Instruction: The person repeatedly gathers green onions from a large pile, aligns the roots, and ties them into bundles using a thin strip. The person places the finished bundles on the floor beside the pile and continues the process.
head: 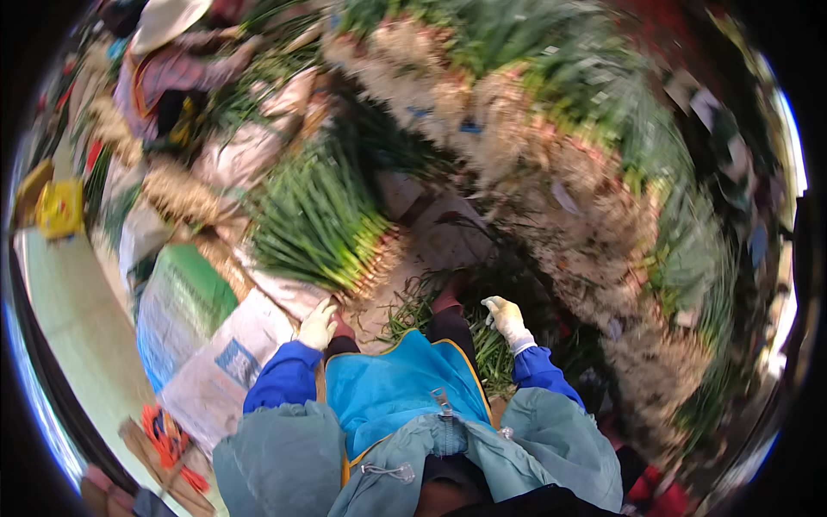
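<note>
My left hand (318,326), in a white glove, is over the edge of a pale sack, close to my foot. Nothing shows in its loosely spread fingers. Just beyond it lies a pile of green onions (323,226), leaves to the upper left and pale roots to the right. On the other side of my knees, my right hand (506,318), also gloved, hovers with bent fingers and holds nothing visible. Below it are loose cut green leaves (492,362). A blue apron (381,388) with yellow trim covers my lap.
A long curved bank of green onions (517,116) with bushy roots runs from the top to the right. Another person (168,84) in a pale hat bends at upper left. Printed woven sacks (219,381) and orange cord (171,439) lie at left.
</note>
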Motion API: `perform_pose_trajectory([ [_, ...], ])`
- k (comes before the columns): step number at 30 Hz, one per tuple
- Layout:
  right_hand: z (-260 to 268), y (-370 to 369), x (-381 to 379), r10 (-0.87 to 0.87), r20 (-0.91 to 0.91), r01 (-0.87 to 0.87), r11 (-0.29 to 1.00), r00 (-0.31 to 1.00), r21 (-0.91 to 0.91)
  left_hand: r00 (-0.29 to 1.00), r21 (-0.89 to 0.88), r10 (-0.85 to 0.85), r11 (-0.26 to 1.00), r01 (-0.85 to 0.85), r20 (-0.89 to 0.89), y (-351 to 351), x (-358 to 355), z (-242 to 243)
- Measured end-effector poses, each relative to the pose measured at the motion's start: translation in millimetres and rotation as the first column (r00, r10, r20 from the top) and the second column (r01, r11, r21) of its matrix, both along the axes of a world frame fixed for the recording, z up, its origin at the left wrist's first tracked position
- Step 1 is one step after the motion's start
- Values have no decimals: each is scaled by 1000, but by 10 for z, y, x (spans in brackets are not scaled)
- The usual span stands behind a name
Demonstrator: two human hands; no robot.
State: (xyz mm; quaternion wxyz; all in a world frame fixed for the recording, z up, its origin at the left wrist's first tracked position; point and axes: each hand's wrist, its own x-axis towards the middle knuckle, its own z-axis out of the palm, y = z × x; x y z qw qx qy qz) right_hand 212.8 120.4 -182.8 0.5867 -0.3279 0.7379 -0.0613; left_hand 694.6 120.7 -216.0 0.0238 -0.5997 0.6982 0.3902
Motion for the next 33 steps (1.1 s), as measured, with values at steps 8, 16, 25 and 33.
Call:
perform_pose_trajectory([
  [8,1172,1473,-2158,138,-442,-46,976,886,213,764,-21,-643,764,645,56,-1419,-1364,1305],
  [16,1201,776,-2919,-642,-522,324,751,561,-576,681,-321,-728,665,674,-77,-2513,-3272,2017],
  [25,1796,-562,-3627,-711,-621,560,678,331,-477,722,4,-497,823,569,-482,-2782,-4339,1975],
  [33,2175,-686,-3164,-688,-466,593,722,557,-357,634,543,-85,439,716,-768,-2811,-5916,2749],
])
